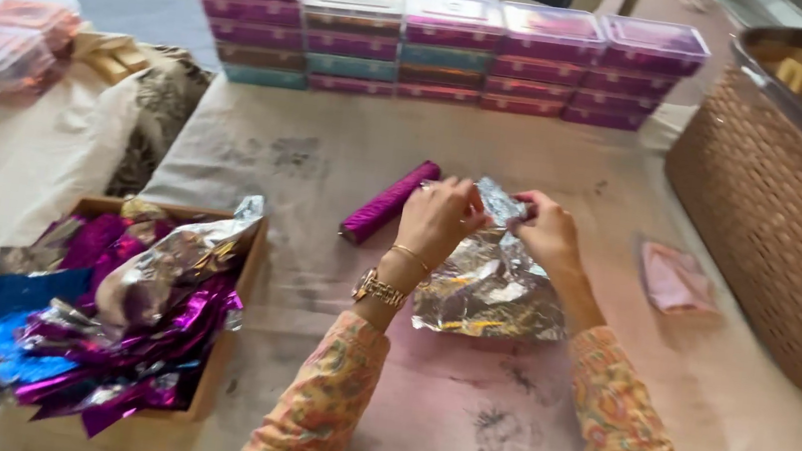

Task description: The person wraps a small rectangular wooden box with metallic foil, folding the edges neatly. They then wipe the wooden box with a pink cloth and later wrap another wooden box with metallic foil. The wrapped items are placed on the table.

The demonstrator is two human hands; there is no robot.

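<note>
A: Both hands work at the far end of the crinkled sheet of silver foil point(490, 286). The left hand point(435, 221) has its fingertips drawn together, pinching the foil's top edge; the right hand point(548, 232) pinches the same bunched edge from the other side.

B: So the sheet lies just below the fingers, spread toward the person's wrists on the paper-covered table point(347, 169)?

A: Yes, and whatever it wraps is hidden under the fingers. To do the fold well, she probably needs both pinches close together, so the foil creases tight rather than ballooning.

B: The finished purple foil-wrapped stick point(389, 201) lies just left of the left fingers, apart from them.

A: It looks a fair guide: smooth, ends tucked. Further left of the fingers, the wooden tray of loose purple, blue and silver foil sheets point(229, 337) stands well apart; beyond the fingertips rise the stacked clear-lidded boxes point(441, 49), and the brown woven plastic basket point(774, 218) stands to the right.
</note>
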